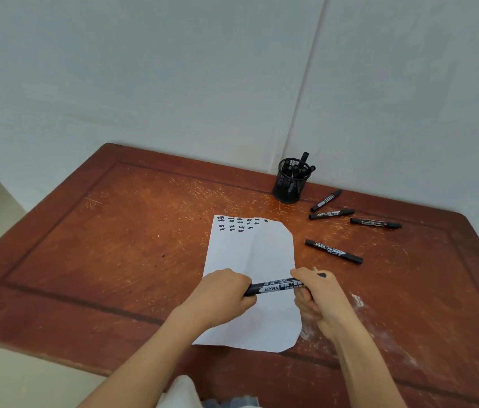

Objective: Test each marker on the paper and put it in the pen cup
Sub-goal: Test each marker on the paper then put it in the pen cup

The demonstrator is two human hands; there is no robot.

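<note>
A black marker [275, 287] with a white label is held level over the lower half of the white paper [257, 254]. My left hand [222, 295] is closed around its left end and my right hand [317, 295] around its right end. A black tip shows past my right hand. Both ends are hidden in my fists. Rows of black test marks fill the paper's top edge. The black mesh pen cup [289, 184] stands at the back with several markers in it. Several more black markers lie right of the paper, the nearest [334, 251] just beyond my right hand.
The worn red-brown wooden table [114, 237] sits in a corner of white walls. Three loose markers [331, 214] lie close to the cup at the back right. White scuffs mark the table at my right forearm. Pale floor shows to the left.
</note>
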